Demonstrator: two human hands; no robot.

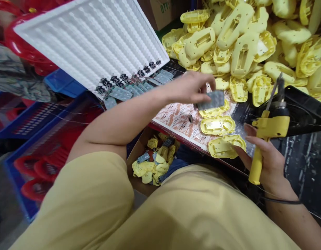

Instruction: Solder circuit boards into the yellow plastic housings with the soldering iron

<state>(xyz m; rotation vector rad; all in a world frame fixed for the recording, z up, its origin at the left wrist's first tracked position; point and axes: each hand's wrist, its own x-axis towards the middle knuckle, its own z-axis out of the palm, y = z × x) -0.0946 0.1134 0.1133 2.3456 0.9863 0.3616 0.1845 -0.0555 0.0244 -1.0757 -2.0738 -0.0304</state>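
My left hand (pixel 195 88) reaches across the work surface and pinches a small grey circuit board (pixel 215 99), slightly blurred, above a yellow plastic shell (pixel 214 111). A second shell half (pixel 217 125) lies in front of it, inside facing up. My right hand (pixel 267 159) is wrapped round the handle of a yellow soldering gun (pixel 271 126), its metal tip pointing up and away. The thumb side of that hand is close to a third shell half (pixel 227 146) near the table edge. Whether it touches the shell I cannot tell.
A big pile of yellow shells (pixel 236 41) fills the back right. A white ridged tray (pixel 95 38) stands tilted at left, with wired boards (pixel 121 93) along its lower edge. Below the table edge sits a carton of yellow parts (pixel 152 159). Blue crates (pixel 17 166) hold red parts.
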